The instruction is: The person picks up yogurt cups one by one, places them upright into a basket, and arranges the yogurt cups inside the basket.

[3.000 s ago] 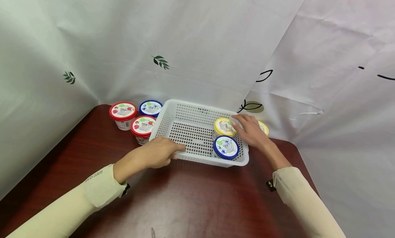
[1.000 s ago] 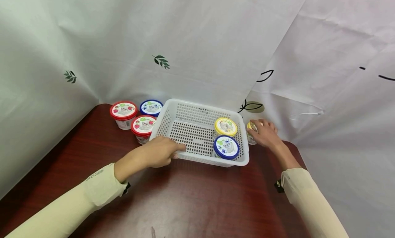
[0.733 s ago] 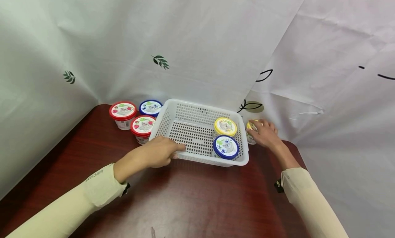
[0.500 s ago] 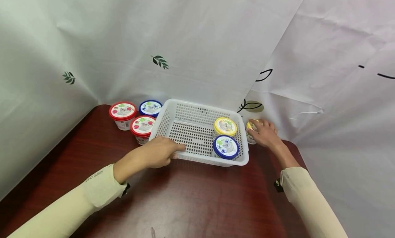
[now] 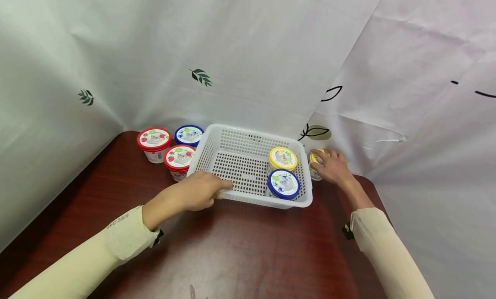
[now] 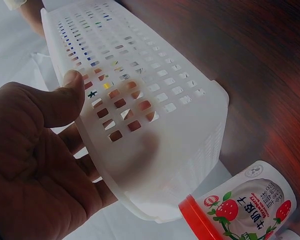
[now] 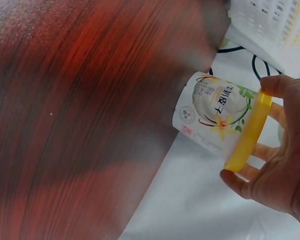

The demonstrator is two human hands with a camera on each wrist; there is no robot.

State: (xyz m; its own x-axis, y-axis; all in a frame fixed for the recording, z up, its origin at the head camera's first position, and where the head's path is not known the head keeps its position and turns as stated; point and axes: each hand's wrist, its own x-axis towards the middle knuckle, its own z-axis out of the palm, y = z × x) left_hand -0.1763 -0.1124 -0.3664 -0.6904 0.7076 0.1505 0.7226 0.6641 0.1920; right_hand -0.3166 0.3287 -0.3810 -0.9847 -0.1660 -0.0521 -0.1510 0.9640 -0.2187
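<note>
No longer over basket, now gripping yellow-lidded cup with right hand, seemingly securing it; holding basket with left hand.

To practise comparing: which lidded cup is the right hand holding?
The right hand grips the yellow-lidded cup outside the basket; the other yellow-lidded one is inside, and no other cup is held.

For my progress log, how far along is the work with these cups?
Done, it seems: a yellow-lidded cup and a blue-lidded cup stand in the white basket. In hand: the right hand grips a second yellow-lidded cup outside; the left hand holds the basket. Possibly left: two red-lidded cups and another blue-lidded cup beside it.
</note>
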